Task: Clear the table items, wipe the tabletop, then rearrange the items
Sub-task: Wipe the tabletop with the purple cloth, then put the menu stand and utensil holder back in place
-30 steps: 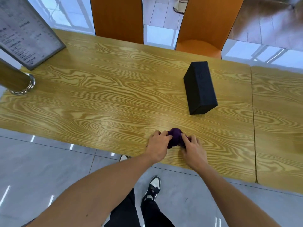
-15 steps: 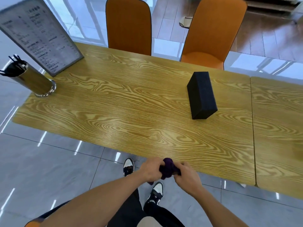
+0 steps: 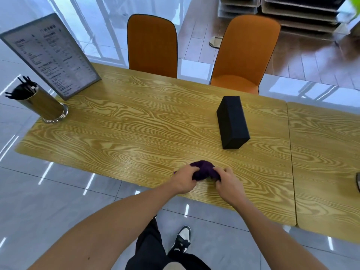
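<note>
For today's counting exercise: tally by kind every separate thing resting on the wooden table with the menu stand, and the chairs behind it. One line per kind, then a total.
Menu stand: 1
Metal utensil holder: 1
Black box: 1
Purple cloth, held by the left hand and right hand: 1
Orange chairs: 2
Total: 6

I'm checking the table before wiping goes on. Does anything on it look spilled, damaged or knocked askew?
Nothing stands out. The menu stand and the chopstick holder stand upright at the far left corner, the black box lies flat, and the tabletop shows no spill. Both hands grip a bunched purple cloth near the front edge.
</note>
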Demonstrator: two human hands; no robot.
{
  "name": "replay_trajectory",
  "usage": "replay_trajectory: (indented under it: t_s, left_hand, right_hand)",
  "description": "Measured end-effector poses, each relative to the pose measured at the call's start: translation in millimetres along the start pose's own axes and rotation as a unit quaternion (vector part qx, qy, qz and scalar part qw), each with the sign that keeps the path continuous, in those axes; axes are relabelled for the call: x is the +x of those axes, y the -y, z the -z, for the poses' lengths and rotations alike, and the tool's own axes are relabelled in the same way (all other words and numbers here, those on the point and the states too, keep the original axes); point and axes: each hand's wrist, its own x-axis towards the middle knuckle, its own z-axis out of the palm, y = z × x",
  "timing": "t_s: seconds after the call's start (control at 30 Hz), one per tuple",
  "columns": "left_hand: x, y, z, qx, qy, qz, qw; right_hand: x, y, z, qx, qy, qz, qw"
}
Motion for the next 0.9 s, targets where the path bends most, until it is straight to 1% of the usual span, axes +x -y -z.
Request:
replay_trajectory:
  t_s: [0.07,0.13,0.17,0.27,0.33,0.4,0.5,0.6,0.67,0.77,0.9]
  left_hand:
    - [-7,2,-6,0.013,0.06,0.019,0.998]
    - [-13,5,-9,0.025,0.073,0.024,0.997]
    - [-16,6,-8,0.019,0.07,0.027,0.997]
    - [-20,8,3,0.0,0.053,0.037,0.998]
    - [-20,10,17,0.002,0.038,0.049,0.998]
    - [-23,9,33,0.013,0.027,0.061,0.998]
    - [-32,5,59,0.087,-0.004,0.079,0.993]
    - [-39,4,86,0.17,-0.043,0.094,0.98]
    - [-45,4,104,0.205,-0.067,0.109,0.97]
    - [-54,5,130,0.233,-0.101,0.124,0.959]
    - [-67,10,163,0.231,-0.146,0.138,0.952]
  right_hand:
    - [-5,-7,-8,-0.027,0.066,-0.03,0.997]
    - [-11,-9,-12,-0.047,0.118,-0.049,0.991]
    - [-13,-8,-11,-0.055,0.121,-0.053,0.99]
    - [-12,1,-2,-0.065,0.087,-0.049,0.993]
    - [-7,11,7,-0.051,0.081,-0.023,0.995]
    - [-1,24,17,-0.04,0.093,0.013,0.995]
    - [10,47,31,-0.067,0.107,0.055,0.99]
    - [22,74,47,-0.108,0.11,0.087,0.984]
    - [31,93,58,-0.14,0.109,0.112,0.978]
    - [44,121,77,-0.176,0.092,0.144,0.969]
    - [56,159,97,-0.199,0.074,0.175,0.962]
